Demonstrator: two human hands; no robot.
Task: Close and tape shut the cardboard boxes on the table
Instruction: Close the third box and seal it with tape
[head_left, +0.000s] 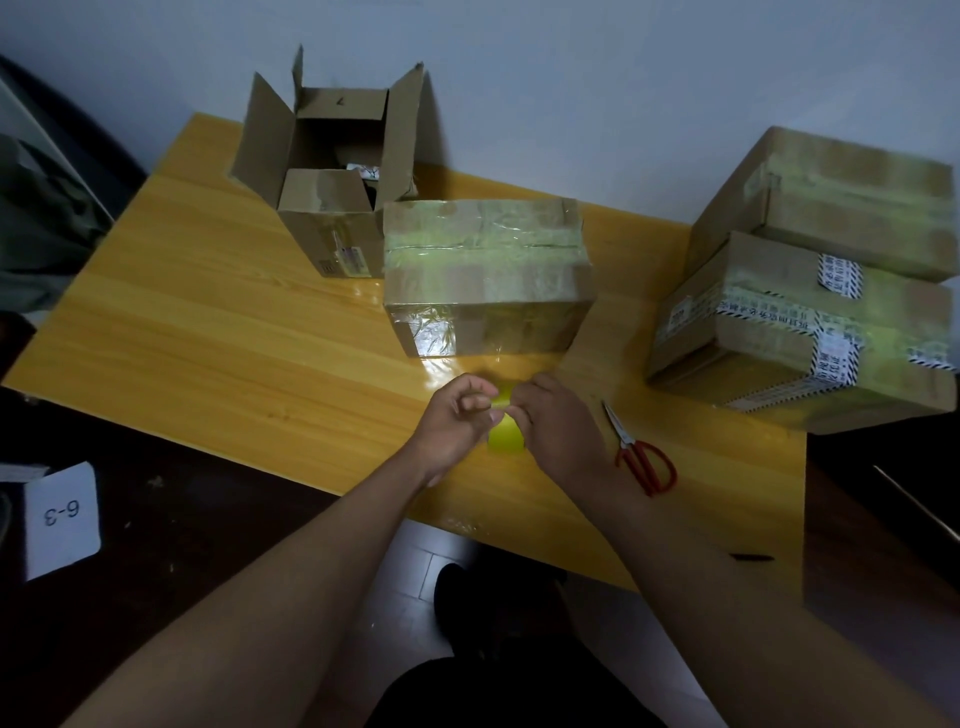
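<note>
Boxes on the table: I count four. Sealed box, centre, is closed with tape across its top seam and down its near face. Two more taped boxes stand stacked at the right edge, upper box on lower box; both appear finished. Open box, far left, has its flaps up and is untaped; something dark with a pale label lies inside, but I cannot identify it.

I judge the task roughly three-quarters done: one box is left to close and seal.

Tape roll, yellow-green, is held over the table just near of the sealed box. My right hand is curled on it. My left hand has its fingers curled, pinching at the roll's upper edge, presumably at the tape end, which I cannot make out. Scissors lie just right of my right hand.
</note>
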